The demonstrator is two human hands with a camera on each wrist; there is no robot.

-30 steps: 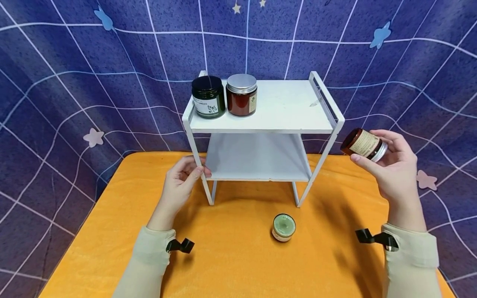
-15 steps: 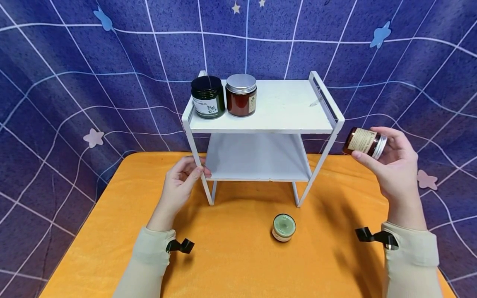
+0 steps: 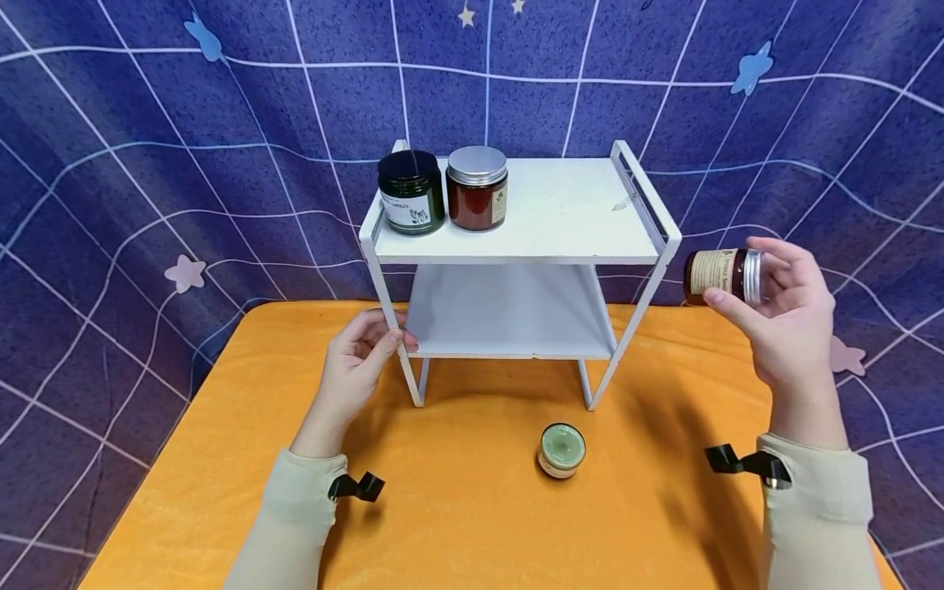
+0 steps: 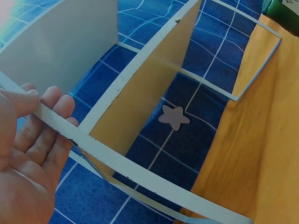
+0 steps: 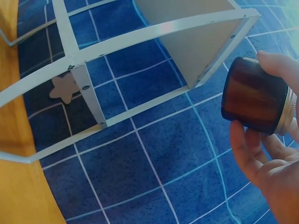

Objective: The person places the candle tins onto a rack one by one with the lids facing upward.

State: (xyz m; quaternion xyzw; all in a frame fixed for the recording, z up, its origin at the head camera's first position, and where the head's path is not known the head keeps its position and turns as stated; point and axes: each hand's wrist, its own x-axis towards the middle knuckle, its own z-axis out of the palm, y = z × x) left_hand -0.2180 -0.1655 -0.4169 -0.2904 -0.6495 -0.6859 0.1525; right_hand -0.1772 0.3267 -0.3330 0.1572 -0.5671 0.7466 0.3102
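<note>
My right hand (image 3: 792, 319) holds an amber candle jar (image 3: 714, 274) on its side in the air, right of the rack. Its silver lid points toward the palm and its cream label faces me. In the right wrist view the amber jar (image 5: 254, 95) shows its plain side between thumb and fingers. At the other side, my left hand (image 3: 360, 352) pinches the front left leg of the white two-tier rack (image 3: 568, 221); the left wrist view shows thumb and fingers of that hand (image 4: 39, 126) around the white bar.
On the top shelf, at the left, stand a dark green candle jar (image 3: 411, 197) and a silver-lidded amber jar (image 3: 477, 192). A small green candle (image 3: 562, 451) sits on the orange cloth (image 3: 457, 508) before the rack. A blue curtain (image 3: 295, 106) hangs behind.
My right hand has turned the amber jar from a tilt to nearly level, its label coming round, and shifted slightly right. My left hand has stayed on the rack's leg.
</note>
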